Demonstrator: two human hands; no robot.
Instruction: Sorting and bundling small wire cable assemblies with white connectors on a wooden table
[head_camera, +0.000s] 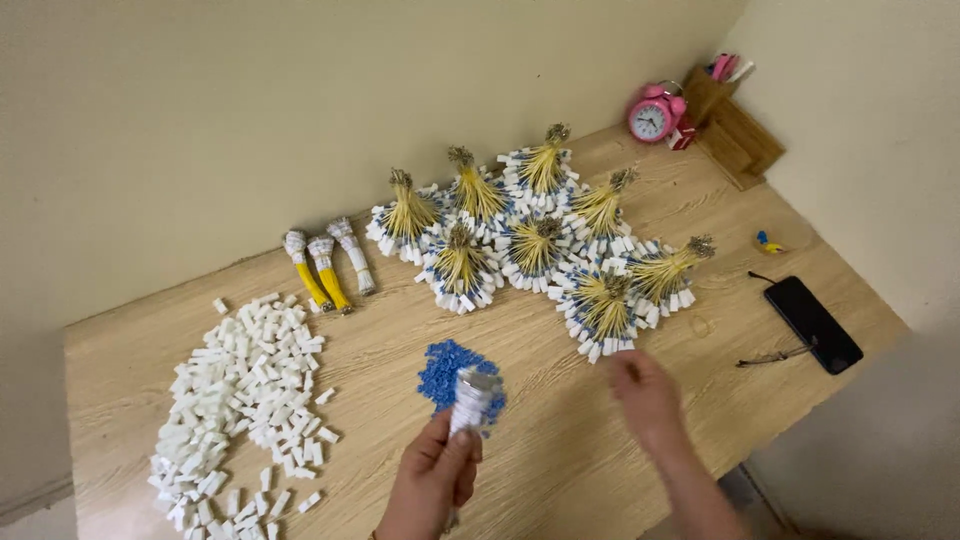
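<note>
My left hand (437, 478) grips a bundle of thin wires (470, 400) with white ends, held upright over the wooden table (380, 340). Just behind the bundle lies a small heap of blue pieces (447, 365). My right hand (645, 395) hovers to the right, blurred, fingers loosely apart, holding nothing, close to the nearest finished bundle (603, 305). Several fanned bundles of yellow wires (520, 235) with white and blue ends lie across the table's back half.
A big heap of white plastic pieces (245, 385) covers the left side. Three tied wire bundles (325, 265) lie behind it. At right lie a black phone (812, 322), glasses (775, 355), a pink alarm clock (655, 115) and a wooden holder (735, 125).
</note>
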